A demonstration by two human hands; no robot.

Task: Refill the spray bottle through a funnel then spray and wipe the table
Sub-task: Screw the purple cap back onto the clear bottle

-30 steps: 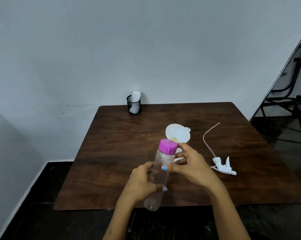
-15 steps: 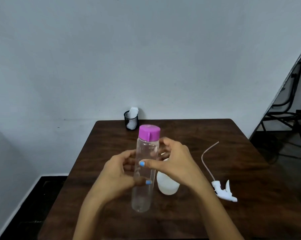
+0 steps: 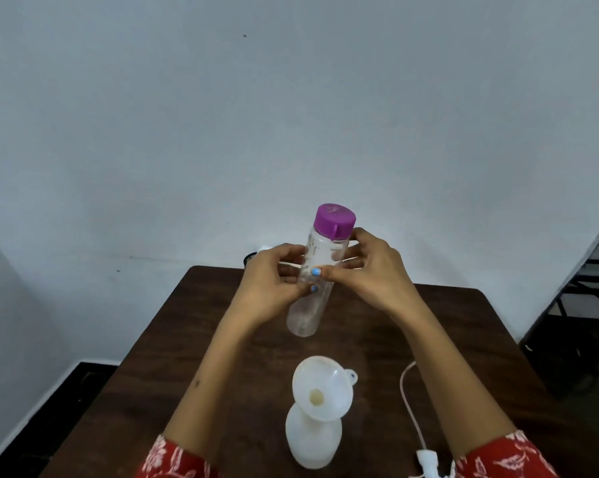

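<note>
I hold a clear water bottle (image 3: 312, 288) with a purple cap (image 3: 334, 221) up in the air above the table, nearly upright. My left hand (image 3: 273, 284) grips its middle from the left and my right hand (image 3: 370, 274) grips it from the right just under the cap. Below, near me, the white spray bottle (image 3: 313, 439) stands on the brown table (image 3: 194, 339) with a white funnel (image 3: 322, 384) set in its neck. The white spray head (image 3: 429, 465) with its long tube (image 3: 406, 398) lies to the right of it.
A black mesh holder (image 3: 251, 258) at the table's far edge is mostly hidden behind my left hand. A grey wall stands behind the table. A black metal chair frame (image 3: 587, 288) is on the floor at the right.
Both hands lifted the purple-capped bottle higher and farther from me. The view tilted, so the funnel on the spray bottle now shows near the bottom.
</note>
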